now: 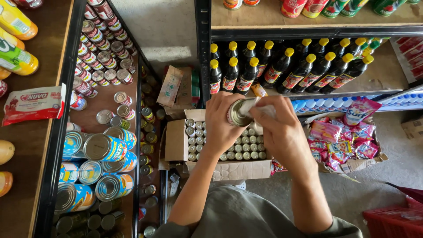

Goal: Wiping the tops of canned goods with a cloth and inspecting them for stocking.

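The view looks down on a grey concrete floor [352, 198] between black metal shelves with wooden boards. On the left shelf [57, 145] stand many tins: large blue tins [105, 147] lying on their sides in a stack, and behind them rows of small red tins [103, 53]. On the outer left board lie yellow bottles [15, 57] and a white and red packet [33, 103]. On the right shelf [308, 31] stands a row of dark sauce bottles with yellow caps [286, 66], and above them the bottoms of red and green bottles are visible. On the floor below is an open cardboard box [176, 141] filled with small tins [238, 147] standing upright in tight rows. Beside it, on the right, is another open box with pink sachets [339, 136]. A red plastic crate [396, 216] shows in the lower right corner.

Both hands are raised together above the open box. The left hand [222, 121] is closed around one small tin [240, 113], which is tilted so that its silver end faces the camera. The right hand [282, 128] is closed on a white cloth [260, 108] and presses it against the side of this tin. The two hands are almost touching each other around the tin.
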